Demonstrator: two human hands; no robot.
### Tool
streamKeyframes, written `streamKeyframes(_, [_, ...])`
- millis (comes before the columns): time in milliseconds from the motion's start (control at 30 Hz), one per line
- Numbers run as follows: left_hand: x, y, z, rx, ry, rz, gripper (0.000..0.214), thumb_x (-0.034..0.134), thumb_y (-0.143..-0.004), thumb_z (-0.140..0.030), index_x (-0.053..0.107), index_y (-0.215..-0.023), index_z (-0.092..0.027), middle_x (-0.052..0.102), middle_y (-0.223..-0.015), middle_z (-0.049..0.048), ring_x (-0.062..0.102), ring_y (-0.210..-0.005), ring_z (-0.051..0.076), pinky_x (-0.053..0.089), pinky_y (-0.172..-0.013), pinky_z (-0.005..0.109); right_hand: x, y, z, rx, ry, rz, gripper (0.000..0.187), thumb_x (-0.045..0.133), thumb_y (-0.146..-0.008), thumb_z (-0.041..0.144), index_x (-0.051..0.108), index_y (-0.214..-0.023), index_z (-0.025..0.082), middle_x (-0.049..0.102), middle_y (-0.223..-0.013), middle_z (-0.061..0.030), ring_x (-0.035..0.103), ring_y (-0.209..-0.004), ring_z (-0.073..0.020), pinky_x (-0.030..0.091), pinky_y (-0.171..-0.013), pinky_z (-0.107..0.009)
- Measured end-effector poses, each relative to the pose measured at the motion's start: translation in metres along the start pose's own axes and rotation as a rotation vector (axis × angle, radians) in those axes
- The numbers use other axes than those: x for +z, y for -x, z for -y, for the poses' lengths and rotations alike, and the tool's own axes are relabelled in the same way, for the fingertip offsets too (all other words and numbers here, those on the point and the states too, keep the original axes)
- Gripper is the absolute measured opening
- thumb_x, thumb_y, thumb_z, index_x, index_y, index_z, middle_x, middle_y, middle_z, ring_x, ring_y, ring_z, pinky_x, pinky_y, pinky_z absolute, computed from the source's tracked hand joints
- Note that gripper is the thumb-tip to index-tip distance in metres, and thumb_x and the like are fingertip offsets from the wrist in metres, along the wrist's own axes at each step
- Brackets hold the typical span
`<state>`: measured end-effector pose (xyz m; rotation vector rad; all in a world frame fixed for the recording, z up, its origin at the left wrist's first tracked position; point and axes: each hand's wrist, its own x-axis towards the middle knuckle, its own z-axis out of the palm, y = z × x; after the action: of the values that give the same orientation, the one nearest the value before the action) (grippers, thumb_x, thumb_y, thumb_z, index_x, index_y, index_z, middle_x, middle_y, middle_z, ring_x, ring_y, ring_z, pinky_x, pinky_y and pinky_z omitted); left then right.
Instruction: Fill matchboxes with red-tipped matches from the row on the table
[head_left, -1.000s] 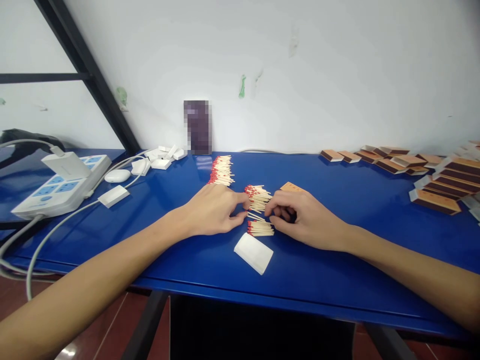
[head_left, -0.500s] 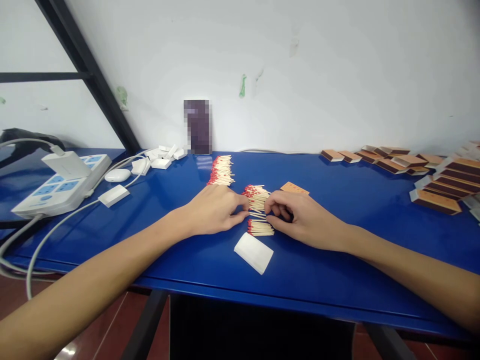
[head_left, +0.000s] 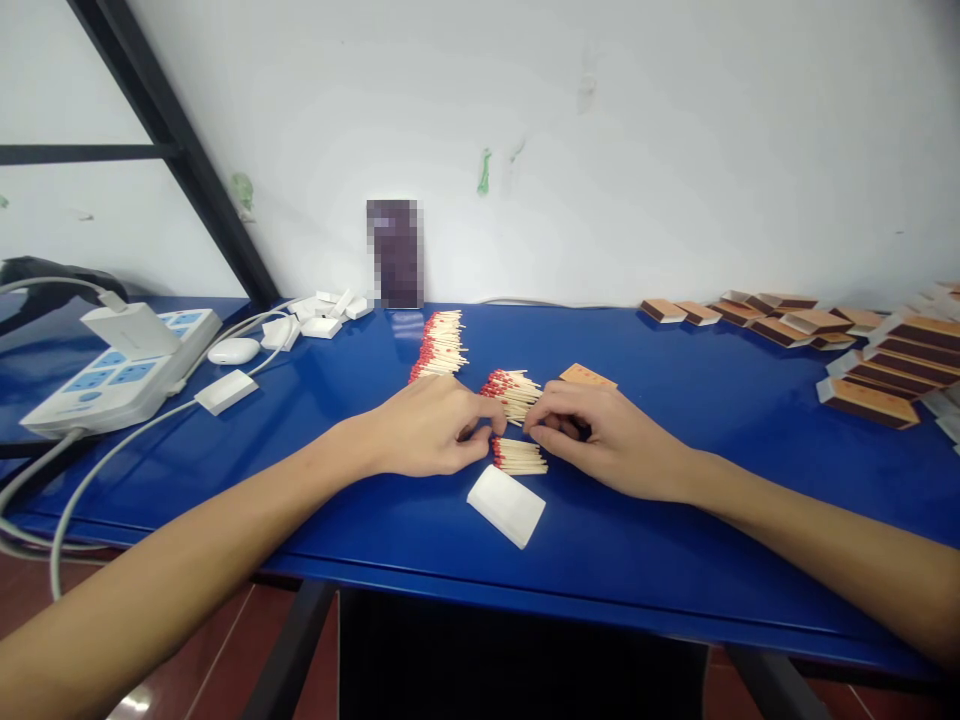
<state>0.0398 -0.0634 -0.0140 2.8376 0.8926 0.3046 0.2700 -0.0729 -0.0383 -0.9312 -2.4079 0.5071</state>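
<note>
Both my hands rest on the blue table [head_left: 675, 560] around loose red-tipped matches. My left hand [head_left: 431, 428] has its fingers curled, its thumb and forefinger pinched at the left ends of the small bundle of matches [head_left: 520, 456]. My right hand [head_left: 600, 435] is curled too, fingertips at the right edge of the middle pile of matches [head_left: 512, 392]. What either pinch holds is too small to make out. A white matchbox tray [head_left: 507, 505] lies just in front of the bundle. An orange matchbox sleeve [head_left: 589, 376] lies behind my right hand. A further heap of matches [head_left: 440, 345] lies behind.
Several brown matchboxes [head_left: 862, 350] are spread along the right back of the table. White trays [head_left: 322, 315] lie at the back left beside a power strip [head_left: 124, 375] with cables and a white earbud case [head_left: 235, 350]. A dark object [head_left: 395, 253] stands against the wall.
Both hands have closed in slightly toward each other. The few loose matches between the middle pile and the small bundle are now gathered against the bundle.
</note>
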Motion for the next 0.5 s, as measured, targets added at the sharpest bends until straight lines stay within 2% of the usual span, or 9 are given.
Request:
streamKeyframes(133, [0.0023,-0.0007,0.0045,-0.069,-0.118,-0.081,0.019,0.051,-0.086,-0.018,0.067,-0.096,-0.020,0.058,-0.058,-0.0050,0.051,-0.053,0.010,0.031,-0.054,0.024,0.0032,-0.0012,-0.0041,0.049,0.083,-0.093,0.009,0.056,-0.086,0.017,0.064,-0.084,0.021,0.054,-0.064,0.0026,0.048,-0.064,-0.0144,0.040,-0.061,-0.028])
streamKeyframes(267, [0.0052,-0.0011,0.0088,-0.095,-0.194,-0.071,0.015,0.055,-0.090,-0.027,0.065,-0.099,-0.021,0.061,-0.062,-0.0034,0.055,-0.058,0.013,0.030,-0.054,0.025,0.0053,-0.0046,-0.0065,0.050,0.134,-0.093,0.009,0.057,-0.084,0.015,0.062,-0.080,0.021,0.053,-0.061,0.0036,0.048,-0.059,-0.0133,0.039,-0.062,-0.029])
streamKeyframes(500, [0.0072,-0.0024,0.0106,-0.109,-0.229,-0.076,0.013,0.053,-0.092,-0.027,0.065,-0.095,-0.023,0.062,-0.064,-0.0028,0.056,-0.059,0.013,0.028,-0.054,0.025,0.0076,-0.0075,-0.0084,0.043,0.155,-0.071,0.011,0.055,-0.082,0.011,0.059,-0.076,0.020,0.052,-0.061,0.0039,0.045,-0.054,-0.0114,0.037,-0.056,-0.026])
